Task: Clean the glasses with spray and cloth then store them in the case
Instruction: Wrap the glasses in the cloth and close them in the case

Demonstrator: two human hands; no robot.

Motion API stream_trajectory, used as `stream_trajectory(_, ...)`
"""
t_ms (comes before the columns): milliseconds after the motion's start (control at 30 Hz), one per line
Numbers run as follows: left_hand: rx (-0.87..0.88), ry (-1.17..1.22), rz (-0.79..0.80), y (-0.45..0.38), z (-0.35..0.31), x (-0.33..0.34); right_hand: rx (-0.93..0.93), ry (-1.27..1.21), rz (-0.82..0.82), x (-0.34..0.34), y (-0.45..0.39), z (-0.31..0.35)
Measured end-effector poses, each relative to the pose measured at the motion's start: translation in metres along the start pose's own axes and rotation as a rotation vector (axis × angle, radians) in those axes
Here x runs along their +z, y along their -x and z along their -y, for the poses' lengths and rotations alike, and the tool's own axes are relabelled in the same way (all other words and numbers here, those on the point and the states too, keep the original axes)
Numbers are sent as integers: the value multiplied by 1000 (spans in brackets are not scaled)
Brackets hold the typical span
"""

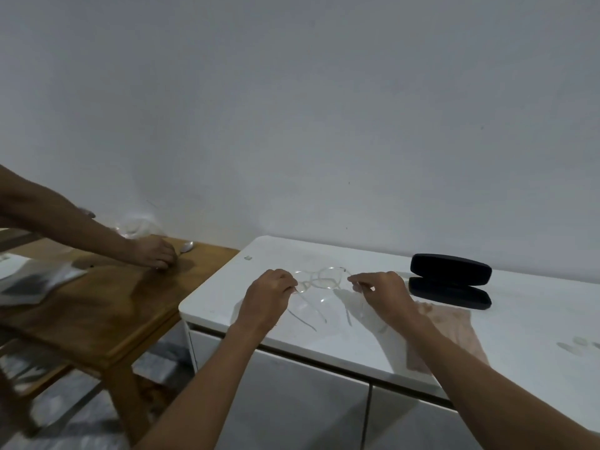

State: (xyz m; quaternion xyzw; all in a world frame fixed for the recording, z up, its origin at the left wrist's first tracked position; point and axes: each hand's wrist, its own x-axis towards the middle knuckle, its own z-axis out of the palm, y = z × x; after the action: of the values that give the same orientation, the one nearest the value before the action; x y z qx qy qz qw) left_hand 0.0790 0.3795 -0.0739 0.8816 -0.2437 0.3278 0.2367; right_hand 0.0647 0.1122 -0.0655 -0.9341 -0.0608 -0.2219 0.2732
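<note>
Plain grey wall (324, 108) behind; below it, white cabinet surface (535, 306) at centre and right, glossy, with drawer fronts beneath. Brown wooden side table (107, 306) abutting at left, slightly lower, carrying blurred papers (29, 280) near its left edge. Another person's forearm and hand (156, 253) reaching across that table from the left, fingers down on the wood. Pale pink cloth (454, 329) lying flat on the white surface, partly under the right forearm. Black glasses case (451, 280), lid open, resting on the surface just beyond the cloth and right of the hands. Left hand (269, 297) and right hand (386, 293) held apart above the surface, each pinched closed on one end of the clear-framed glasses (321, 279), lenses facing away, temple arms unfolded and trailing back toward the wearer. Glasses held just over the surface, left of the case; contact with the surface not discernible.
</note>
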Motion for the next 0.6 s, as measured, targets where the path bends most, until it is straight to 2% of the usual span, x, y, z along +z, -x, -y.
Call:
stream_trajectory(200, -143, 166, -112, -16, -9, 5, 16, -217, -152, -13, -3, 1)
stream_trajectory(367, -279, 403, -45, -37, -40, 16, 109, -284, -226, -40, 1, -12)
stream_trajectory(600, -335, 548, 136, -52, -104, 43, 206, -208, -296, -100, 42, -54)
